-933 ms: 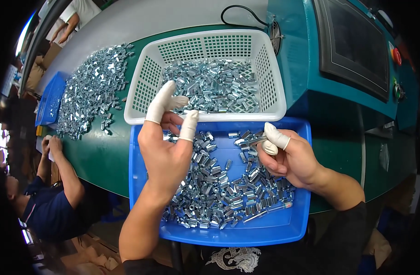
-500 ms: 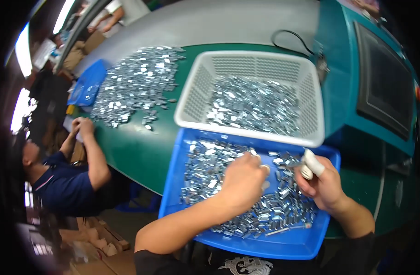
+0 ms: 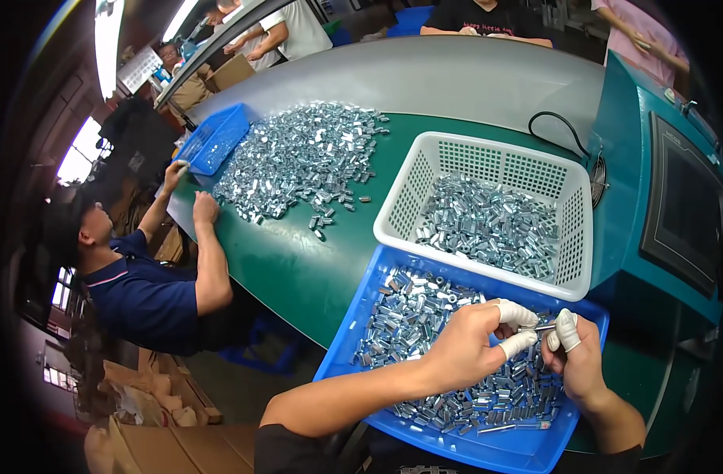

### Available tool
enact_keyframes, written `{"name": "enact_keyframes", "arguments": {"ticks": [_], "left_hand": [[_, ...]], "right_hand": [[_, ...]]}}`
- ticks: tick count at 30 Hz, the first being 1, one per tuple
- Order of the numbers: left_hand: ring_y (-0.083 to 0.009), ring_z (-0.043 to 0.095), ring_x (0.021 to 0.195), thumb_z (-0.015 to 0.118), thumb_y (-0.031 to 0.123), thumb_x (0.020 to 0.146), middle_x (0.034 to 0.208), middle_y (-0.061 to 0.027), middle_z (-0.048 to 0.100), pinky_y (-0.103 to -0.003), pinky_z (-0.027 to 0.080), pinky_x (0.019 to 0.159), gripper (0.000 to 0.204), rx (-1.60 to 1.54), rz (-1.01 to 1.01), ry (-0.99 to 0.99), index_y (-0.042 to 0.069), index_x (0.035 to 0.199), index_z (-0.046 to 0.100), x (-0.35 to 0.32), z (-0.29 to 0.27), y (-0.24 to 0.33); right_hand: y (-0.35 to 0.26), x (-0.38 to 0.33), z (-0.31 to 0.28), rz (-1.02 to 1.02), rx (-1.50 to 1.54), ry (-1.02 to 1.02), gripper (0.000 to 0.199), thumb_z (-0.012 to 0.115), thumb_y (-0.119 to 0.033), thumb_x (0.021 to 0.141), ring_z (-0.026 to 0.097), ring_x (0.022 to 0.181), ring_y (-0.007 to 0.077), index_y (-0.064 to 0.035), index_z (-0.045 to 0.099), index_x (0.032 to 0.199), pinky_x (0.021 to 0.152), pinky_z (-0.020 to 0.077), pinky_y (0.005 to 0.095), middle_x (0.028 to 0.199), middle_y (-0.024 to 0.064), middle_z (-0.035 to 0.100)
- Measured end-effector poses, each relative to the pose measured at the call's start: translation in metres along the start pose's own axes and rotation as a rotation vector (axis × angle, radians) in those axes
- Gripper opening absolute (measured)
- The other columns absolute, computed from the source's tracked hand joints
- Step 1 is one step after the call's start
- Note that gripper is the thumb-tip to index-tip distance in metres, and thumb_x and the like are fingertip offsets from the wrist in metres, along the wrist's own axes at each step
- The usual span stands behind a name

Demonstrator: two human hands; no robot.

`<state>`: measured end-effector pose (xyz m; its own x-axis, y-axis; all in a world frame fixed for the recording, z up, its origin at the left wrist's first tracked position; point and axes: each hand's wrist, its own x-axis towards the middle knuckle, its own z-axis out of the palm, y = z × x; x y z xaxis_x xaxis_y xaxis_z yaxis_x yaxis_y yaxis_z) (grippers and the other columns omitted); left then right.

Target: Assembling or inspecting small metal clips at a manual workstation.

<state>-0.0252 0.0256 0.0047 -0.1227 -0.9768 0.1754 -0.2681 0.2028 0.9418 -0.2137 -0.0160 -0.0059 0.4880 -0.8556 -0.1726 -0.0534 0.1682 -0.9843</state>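
My left hand (image 3: 481, 344), with white finger cots on thumb and fingers, is closed in a pinch over the blue tray (image 3: 347, 332). Between its fingertips is a small metal piece that looks like a long hex nut, mostly hidden. Close beside it, my right hand (image 3: 580, 357), also in white finger cots, grips a thin metal rod (image 3: 545, 326) that points left to the nut. Whether the rod's tip is inside the nut is hidden by the fingers. Many shiny long hex nuts (image 3: 409, 316) fill the tray beneath. Another slim rod (image 3: 510, 426) lies on them near the tray's front.
A white perforated basket (image 3: 383, 225) of nuts stands behind the tray. Further left lie a loose pile of nuts (image 3: 298, 162) and a small blue bin (image 3: 213, 138). A teal machine (image 3: 626, 182) with a dark screen stands right. A co-worker (image 3: 152, 288) sits left; others are behind.
My view has shifted, so the table things sit further right and lower. My left hand has come up from the nuts in the tray to meet my right hand, now pinching a piece.
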Motion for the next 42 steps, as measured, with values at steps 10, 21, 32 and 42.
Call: {"name": "enact_keyframes", "arguments": {"ticks": [10,21,32,42], "left_hand": [[-0.0221,0.062,0.077,0.069,0.001,0.077,0.083,-0.011,0.063,-0.031,0.049,0.07,0.015,0.087,0.199,0.089,-0.002,0.089,0.062,-0.006,0.007,-0.008],[-0.0245,0.062,0.077,0.067,-0.003,0.075,0.083,-0.0113,0.063,-0.032,0.049,0.069,0.014,0.036,0.232,0.059,0.0,0.088,0.062,-0.006,0.016,-0.008],[-0.0127,0.056,0.059,0.055,0.022,0.092,0.072,-0.0056,0.062,-0.027,0.045,0.055,0.025,-0.019,-0.153,-0.069,-0.001,0.085,0.062,-0.004,0.007,0.001],[-0.0156,0.054,0.06,0.075,0.002,0.069,0.073,-0.0074,0.06,-0.026,0.042,0.054,0.023,0.305,0.419,0.112,0.002,0.087,0.061,0.006,0.011,0.005]], "right_hand": [[0.002,-0.003,0.0,-0.029,-0.036,-0.087,0.042,0.037,-0.034,0.098,0.038,0.044,0.0037,-0.0064,0.05,0.069,0.041,0.0303,0.0197,0.058,0.002,0.054],[-0.001,-0.004,-0.003,0.126,0.058,-0.173,0.04,0.037,-0.032,0.098,0.039,0.043,0.0056,-0.0059,0.05,0.071,0.041,0.0311,0.02,0.059,0.0046,0.055],[0.001,-0.012,0.001,-0.181,-0.039,-0.042,0.039,0.039,-0.034,0.098,0.039,0.045,0.005,-0.0055,0.05,0.074,0.041,0.0308,0.0206,0.06,0.0039,0.055],[-0.004,0.01,-0.014,0.434,0.514,-0.391,0.043,0.035,-0.037,0.098,0.034,0.04,0.0068,-0.0042,0.051,0.075,0.039,0.0273,0.0216,0.058,0.0071,0.051]]}}
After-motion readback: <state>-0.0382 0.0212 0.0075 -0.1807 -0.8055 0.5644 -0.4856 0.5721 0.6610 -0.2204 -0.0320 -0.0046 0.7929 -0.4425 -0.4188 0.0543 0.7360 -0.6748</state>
